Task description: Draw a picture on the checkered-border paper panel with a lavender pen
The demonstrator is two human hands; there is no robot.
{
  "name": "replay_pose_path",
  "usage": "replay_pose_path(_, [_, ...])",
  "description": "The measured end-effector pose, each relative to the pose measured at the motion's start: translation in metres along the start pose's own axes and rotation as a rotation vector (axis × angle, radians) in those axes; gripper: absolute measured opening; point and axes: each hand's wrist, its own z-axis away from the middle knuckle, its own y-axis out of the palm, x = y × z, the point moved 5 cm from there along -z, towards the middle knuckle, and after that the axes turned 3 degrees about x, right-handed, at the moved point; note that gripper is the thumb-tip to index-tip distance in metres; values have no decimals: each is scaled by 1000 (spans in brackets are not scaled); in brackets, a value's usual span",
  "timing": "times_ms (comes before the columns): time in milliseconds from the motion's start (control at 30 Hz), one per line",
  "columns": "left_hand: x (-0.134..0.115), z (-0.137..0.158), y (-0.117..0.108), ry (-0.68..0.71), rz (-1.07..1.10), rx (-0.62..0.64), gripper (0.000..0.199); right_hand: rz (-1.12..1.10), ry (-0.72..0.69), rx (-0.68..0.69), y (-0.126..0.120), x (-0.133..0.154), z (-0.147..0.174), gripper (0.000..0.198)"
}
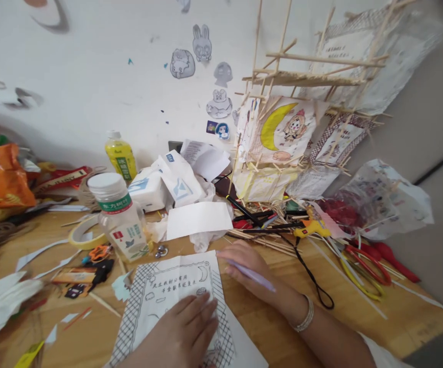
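Observation:
A sheet of white paper [175, 273] lies on the wooden table, with black lines of handwritten characters, a crescent moon and small clouds inside a wavy frame, and cross-hatching along its sides. My left hand [179, 329] rests flat on the lower middle of the sheet and covers part of the drawing. Near the sheet's upper right edge, my right hand [254, 271] is closed around a light purple pen [255, 278]. The pen's back end points toward my wrist; its tip is hard to make out by the fingertips.
A clear plastic bottle [123, 225], a roll of tape [87, 232] and tissue packs [181, 179] stand beyond the sheet. At right are a stick-and-paper lantern frame [286, 133], a yellow glue gun [313, 227] and scissors [367, 266]. Paper scraps litter the left side.

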Motion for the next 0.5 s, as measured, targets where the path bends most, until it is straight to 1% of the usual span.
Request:
replay_pose_path(67, [0, 0, 2, -18, -66, 9, 44, -21, 59, -89, -8, 5, 3, 19])
replay_pose_path(100, [1, 1, 5, -36, -77, 4, 45, -27, 104, -109, -10, 6, 5, 16])
replay_pose_path(200, [4, 4, 15, -111, -53, -39, 44, -35, 281, -123, -11, 3, 14, 11])
replay_pose_path(233, [5, 5, 19, -152, -45, -73, 43, -39, 323, -130, -12, 2, 16, 9])
replay_pose_path(300, [7, 6, 23, -224, -42, -170, 38, -63, 328, -153, -14, 2, 17, 6])
replay_pose_path(367, [6, 7, 24, -239, -46, -259, 33, -103, 272, -168, -18, 5, 14, 6])
replay_pose_path(433, [1, 7, 24, -208, -41, -271, 32, -142, 238, -162, -20, 6, 11, 8])
replay_pose_path(500, [-2, 7, 24, -200, -32, -232, 37, -171, 242, -165, -21, 5, 12, 8])
